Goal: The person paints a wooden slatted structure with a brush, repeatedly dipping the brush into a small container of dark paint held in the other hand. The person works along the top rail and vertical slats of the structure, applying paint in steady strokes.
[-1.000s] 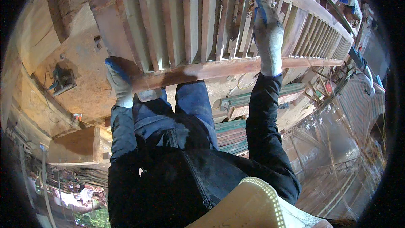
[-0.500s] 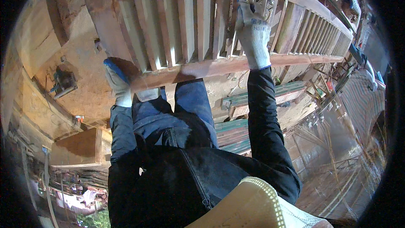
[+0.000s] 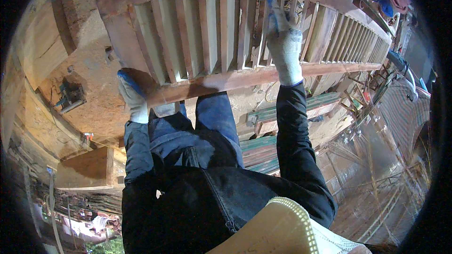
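A long louvred wooden frame (image 3: 221,77) with reddish-brown rails and many slats lies across in front of me. My left hand (image 3: 132,95), in a white knit glove with blue coating, grips the frame's near left corner. Over the slats in the middle, my right hand (image 3: 286,44), gloved alike, has its fingers closed about a slat (image 3: 303,26); the fingertips are partly hidden between the slats. Left of it, pale surfaces show through the gaps between the slats.
On the wooden surface at left sits a small dark metal tool or fitting (image 3: 71,96). A wooden box (image 3: 84,167) stands at lower left. Stacked green-edged boards (image 3: 294,110) lie beyond my right forearm. Striped sheeting (image 3: 402,108) hangs at far right.
My right hand has shifted slightly toward me and turned a little on the slats. My left hand keeps its place at the corner; the frame appears slightly shifted in view.
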{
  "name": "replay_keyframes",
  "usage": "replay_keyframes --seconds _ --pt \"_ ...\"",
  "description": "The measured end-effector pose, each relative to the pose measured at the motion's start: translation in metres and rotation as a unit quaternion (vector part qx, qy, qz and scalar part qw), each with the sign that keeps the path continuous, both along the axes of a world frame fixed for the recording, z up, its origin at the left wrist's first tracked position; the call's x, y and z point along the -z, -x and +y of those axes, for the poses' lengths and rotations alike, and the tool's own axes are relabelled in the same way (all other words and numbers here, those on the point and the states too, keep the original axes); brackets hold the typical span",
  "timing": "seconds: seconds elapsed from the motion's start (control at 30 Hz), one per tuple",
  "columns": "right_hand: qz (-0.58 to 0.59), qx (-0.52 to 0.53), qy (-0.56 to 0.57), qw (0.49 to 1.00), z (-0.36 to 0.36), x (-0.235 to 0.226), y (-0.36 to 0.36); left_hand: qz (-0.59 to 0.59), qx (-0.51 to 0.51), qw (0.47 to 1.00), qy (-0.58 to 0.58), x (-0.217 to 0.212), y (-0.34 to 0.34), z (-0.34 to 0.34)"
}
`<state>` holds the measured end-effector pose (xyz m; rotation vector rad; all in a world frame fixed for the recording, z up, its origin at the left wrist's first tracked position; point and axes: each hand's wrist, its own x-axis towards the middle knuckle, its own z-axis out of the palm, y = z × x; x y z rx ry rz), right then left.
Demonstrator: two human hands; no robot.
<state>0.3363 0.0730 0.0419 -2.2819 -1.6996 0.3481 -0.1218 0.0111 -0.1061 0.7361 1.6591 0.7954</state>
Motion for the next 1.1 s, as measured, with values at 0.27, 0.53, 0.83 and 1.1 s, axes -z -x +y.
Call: replay_keyframes --seconds 0.27,0.53,0.83,1.1 --pt "-0.072 0.046 0.128 0.988 0.02 -0.027 0.009 0.024 -0.04 0.999 0.015 -0.02 -0.031 0.01" --pt "-0.02 0.055 0.096 0.994 0.018 -0.026 -0.011 -0.061 -0.051 0.997 0.003 0.006 0.001 -0.004" --pt "-0.045 -0.022 0.019 0.999 0.016 -0.009 -0.004 0.05 0.041 0.998 -0.003 -0.009 -0.01 0.004" --pt "-0.015 -0.04 -0.081 0.996 0.016 0.002 -0.012 0.018 0.012 1.0 -0.003 -0.018 -0.024 0.011"
